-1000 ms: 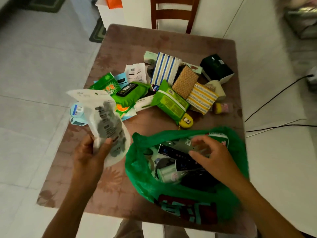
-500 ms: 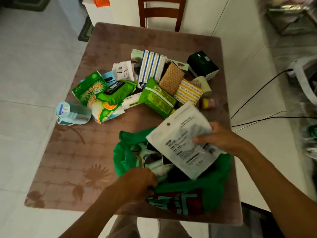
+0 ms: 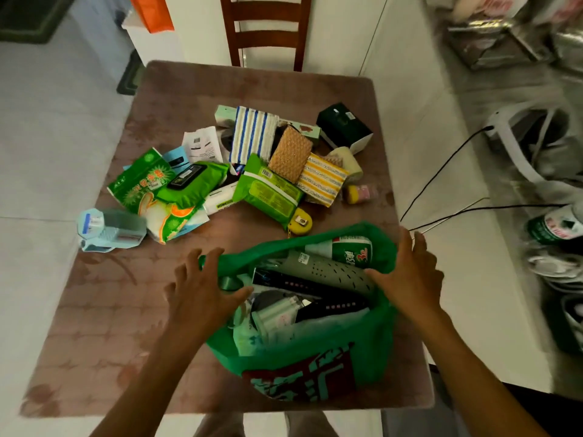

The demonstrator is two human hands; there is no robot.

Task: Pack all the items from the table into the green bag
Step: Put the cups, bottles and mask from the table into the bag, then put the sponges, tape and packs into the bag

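Note:
The green bag (image 3: 372,351) stands open on the near right of the table (image 3: 120,316), packed with a green-labelled bottle (image 3: 350,250), a grey perforated tube, dark boxes and a pale pouch (image 3: 303,328). My left hand (image 3: 202,291) is at the bag's left rim, fingers spread and thumb pointing inside. My right hand (image 3: 410,272) grips the right rim, thumb inside and fingers outside. Beyond the bag lies a pile: green wipes packs (image 3: 268,190), striped cloths (image 3: 252,134), a sponge (image 3: 290,154), a black box (image 3: 344,127), a yellow tape measure (image 3: 301,222).
A pale blue package (image 3: 110,228) lies at the table's left edge. A wooden chair (image 3: 265,29) stands behind the far edge. Black cables (image 3: 441,171) run over the floor on the right, near a bottle (image 3: 555,225) and white frames.
The white pouch passed from my left hand to my right and went into the bag. Both hands are off it now and at the bag's rim.

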